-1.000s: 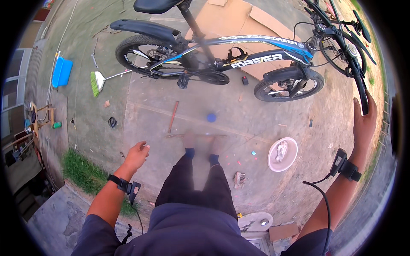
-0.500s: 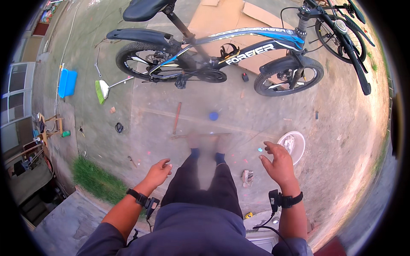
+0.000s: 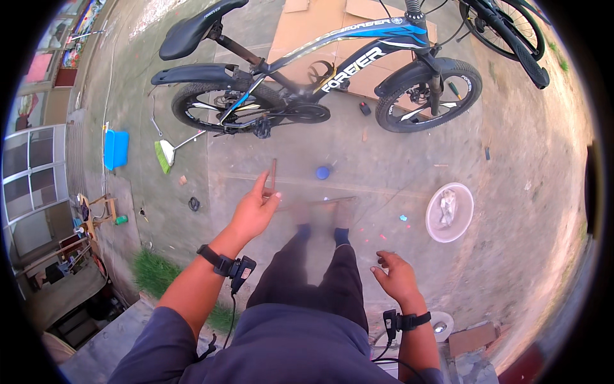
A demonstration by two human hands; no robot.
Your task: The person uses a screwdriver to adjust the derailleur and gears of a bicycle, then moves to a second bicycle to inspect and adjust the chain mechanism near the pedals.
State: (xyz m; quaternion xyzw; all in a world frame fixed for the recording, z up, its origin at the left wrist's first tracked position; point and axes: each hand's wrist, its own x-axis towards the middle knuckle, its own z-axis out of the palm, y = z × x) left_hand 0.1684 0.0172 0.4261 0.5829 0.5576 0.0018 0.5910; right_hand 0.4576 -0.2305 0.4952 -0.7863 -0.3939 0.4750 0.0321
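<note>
My left hand (image 3: 251,216) reaches forward over the floor with nothing in it. Its index finger is stretched out and its thumb stands apart. In this view the fingertips overlap a thin reddish-brown stick (image 3: 274,171), and I cannot tell whether they touch it. My right hand (image 3: 396,276) hangs nearer my body, empty, with loosely bent fingers that are apart. A small round blue object (image 3: 322,173) lies ahead of my feet. Farther off is a black and blue bicycle (image 3: 358,64) with its front wheel to the right. Each wrist wears a black strap with a small device.
Right of my right hand stands a pale bucket (image 3: 471,221) with whitish stuff inside. At the left are a blue bin (image 3: 116,150), a green and white broom (image 3: 165,157) and grass (image 3: 153,274). Cardboard (image 3: 358,54) lies behind the bicycle; a second bicycle's wheel (image 3: 505,29) shows beyond.
My left hand has moved forward and its index finger now stretches out. The right hand has drawn back toward my body, away from the bucket. The whole view has shifted a little.
</note>
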